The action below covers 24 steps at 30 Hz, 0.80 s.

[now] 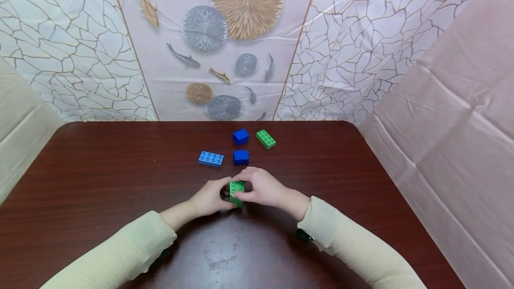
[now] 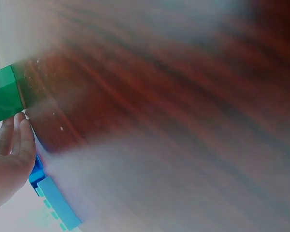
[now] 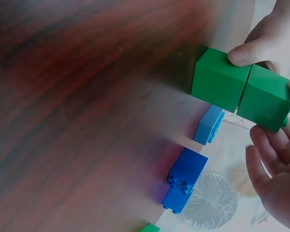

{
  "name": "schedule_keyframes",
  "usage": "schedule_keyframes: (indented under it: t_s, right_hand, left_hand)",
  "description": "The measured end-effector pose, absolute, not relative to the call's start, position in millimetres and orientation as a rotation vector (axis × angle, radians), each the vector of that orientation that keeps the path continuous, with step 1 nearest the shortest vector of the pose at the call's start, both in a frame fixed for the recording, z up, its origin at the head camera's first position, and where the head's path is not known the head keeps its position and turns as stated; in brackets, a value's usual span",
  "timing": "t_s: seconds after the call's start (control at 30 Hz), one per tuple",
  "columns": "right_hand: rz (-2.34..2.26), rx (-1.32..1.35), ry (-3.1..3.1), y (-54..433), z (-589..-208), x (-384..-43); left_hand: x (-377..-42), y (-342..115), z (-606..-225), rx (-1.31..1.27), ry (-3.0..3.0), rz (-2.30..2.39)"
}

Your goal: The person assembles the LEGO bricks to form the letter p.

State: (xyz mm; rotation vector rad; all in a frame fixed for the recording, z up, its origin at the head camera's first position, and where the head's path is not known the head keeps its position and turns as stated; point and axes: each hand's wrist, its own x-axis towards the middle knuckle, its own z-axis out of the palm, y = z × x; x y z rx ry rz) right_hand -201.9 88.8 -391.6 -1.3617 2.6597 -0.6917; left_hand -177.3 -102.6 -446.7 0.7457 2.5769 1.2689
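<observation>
Two green toy building bricks stand one on top of the other near the table's front middle, with a thin dark seam between them. My left hand (image 1: 209,197) grips the lower green brick (image 3: 220,79) from the left, its thumb on the side face. From the right, my right hand (image 1: 263,188) holds the upper green brick (image 3: 266,96) between thumb and fingertips. Studs show on the upper brick's top in the head view. In the left wrist view, a green brick (image 2: 5,96) appears at the left edge, above the left hand's fingers.
Beyond the hands lie a light blue brick (image 1: 211,158), a dark blue brick (image 1: 241,158), another dark blue brick (image 1: 240,137) behind it and a flat green brick (image 1: 266,139). The brown table (image 1: 100,182) ends at a patterned cloth (image 1: 225,70).
</observation>
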Motion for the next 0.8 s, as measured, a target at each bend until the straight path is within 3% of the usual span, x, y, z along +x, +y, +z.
schedule_keyframes:
  t_s: [0.8]
  right_hand:
    - [-0.72,-1.293,2.584,102,-391,-207]
  left_hand:
    - [-179,-102,-444,0.726,2.603,1.228]
